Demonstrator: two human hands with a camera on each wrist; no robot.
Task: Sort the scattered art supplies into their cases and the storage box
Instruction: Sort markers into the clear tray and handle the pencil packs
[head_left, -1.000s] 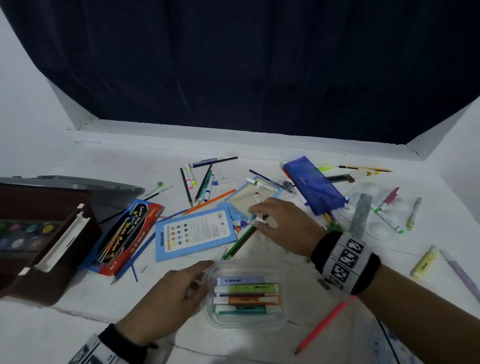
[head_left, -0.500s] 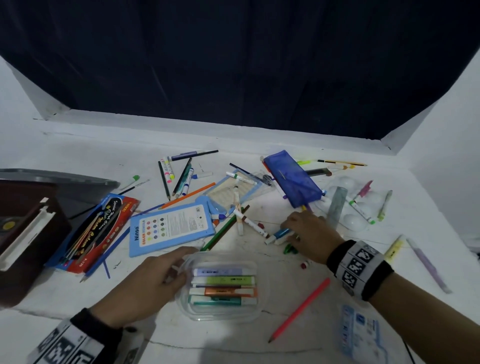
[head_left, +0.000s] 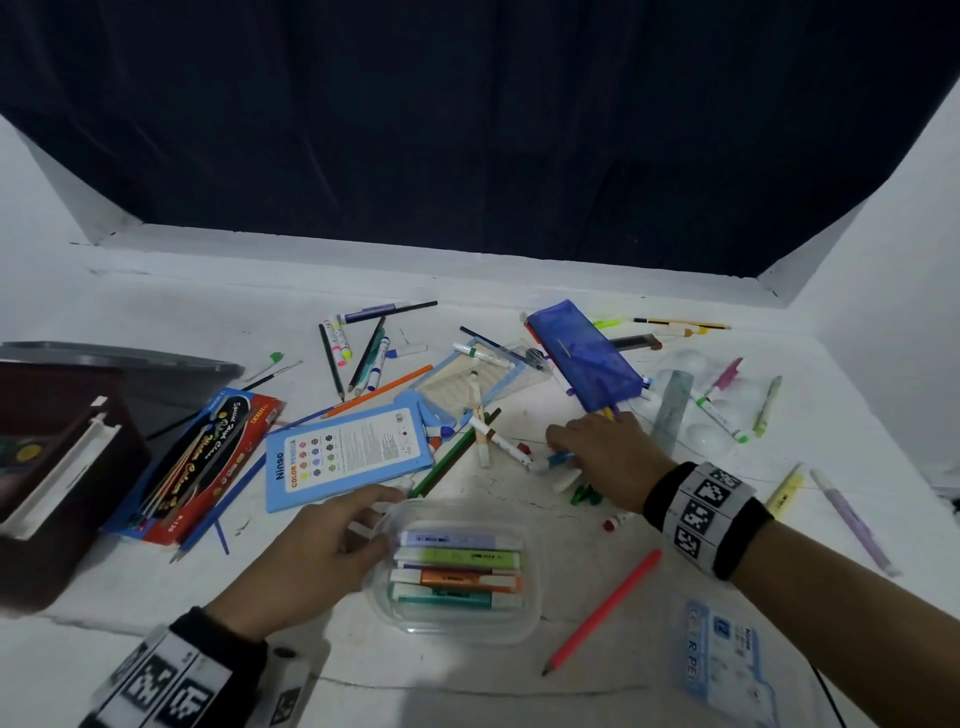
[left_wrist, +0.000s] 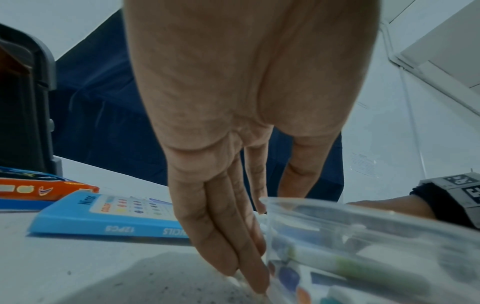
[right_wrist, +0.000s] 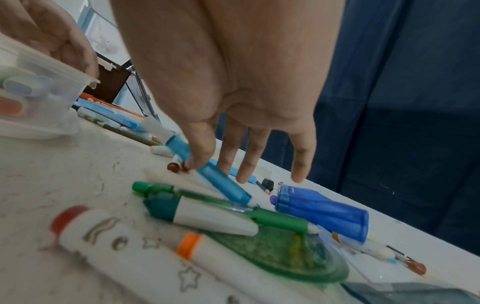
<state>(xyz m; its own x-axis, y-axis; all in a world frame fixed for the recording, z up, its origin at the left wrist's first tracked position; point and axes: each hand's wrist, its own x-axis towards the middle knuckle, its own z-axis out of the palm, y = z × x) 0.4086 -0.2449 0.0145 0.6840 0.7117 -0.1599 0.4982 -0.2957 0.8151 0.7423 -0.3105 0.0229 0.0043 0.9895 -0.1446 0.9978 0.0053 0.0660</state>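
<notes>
My left hand rests straight fingers on the clear plastic tub on the scuffed white bench; right hand, fingers spread, touches a blue-capped marker beyond it, a dark curtain behind.

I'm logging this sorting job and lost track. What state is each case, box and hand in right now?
Clear plastic case: open, four highlighters inside.
Storage box: open, lid raised.
Blue pencil pouch: pens sticking out of one end.
Ninso colour pencil case: closed, lying flat.
Left hand: fingers straight against the clear case's side.
Right hand: fingers extended, thumb touching a blue marker.
</notes>
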